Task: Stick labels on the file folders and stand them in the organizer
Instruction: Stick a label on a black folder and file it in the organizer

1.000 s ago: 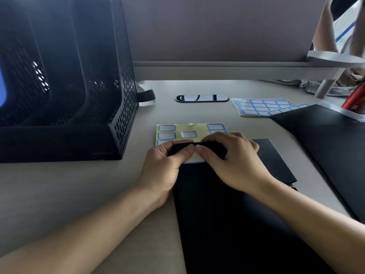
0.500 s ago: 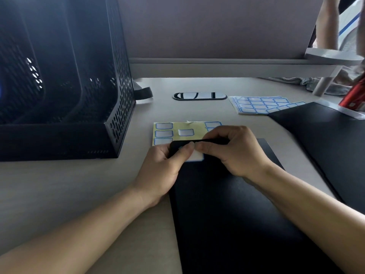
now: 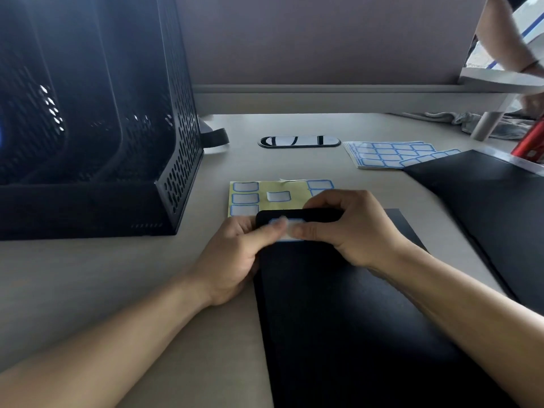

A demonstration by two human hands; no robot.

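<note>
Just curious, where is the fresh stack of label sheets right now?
In the head view, the stack of label sheets lies far right on the desk, right of the oval grommet, beside another black folder.

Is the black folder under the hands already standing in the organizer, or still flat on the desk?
Flat on the desk. The black folder lies outside the organizer, with both hands pressing a blue-bordered label near its top edge.
</note>
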